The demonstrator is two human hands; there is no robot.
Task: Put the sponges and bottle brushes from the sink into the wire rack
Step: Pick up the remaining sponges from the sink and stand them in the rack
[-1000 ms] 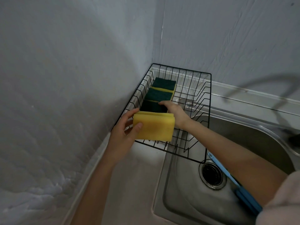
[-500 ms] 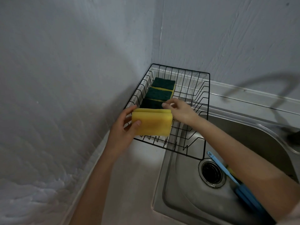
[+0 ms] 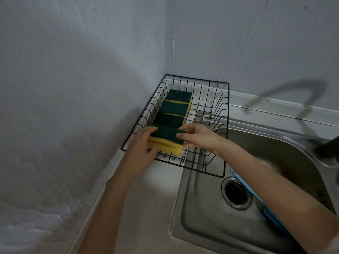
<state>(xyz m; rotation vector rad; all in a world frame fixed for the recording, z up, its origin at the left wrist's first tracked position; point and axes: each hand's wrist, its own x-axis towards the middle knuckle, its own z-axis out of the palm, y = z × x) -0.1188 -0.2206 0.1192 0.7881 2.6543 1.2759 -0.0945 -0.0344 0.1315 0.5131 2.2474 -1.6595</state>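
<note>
A black wire rack sits in the corner, partly over the steel sink. Three yellow sponges with green scrub tops lie in a row along its left side, the farthest sponge at the back. A fourth yellow-and-green sponge is at the rack's near left end, green side up. My left hand grips its left end and my right hand pinches its right end. A blue bottle brush lies in the sink beside the drain, mostly hidden under my right forearm.
The sink drain is near the rack's front right corner. A dark tap stands at the right edge. Grey walls close in on the left and behind the rack. A steel counter strip runs left of the sink.
The sponge has been turned from yellow face toward me to green side up and lowered into the rack's near end. My right hand moved onto its right end.
</note>
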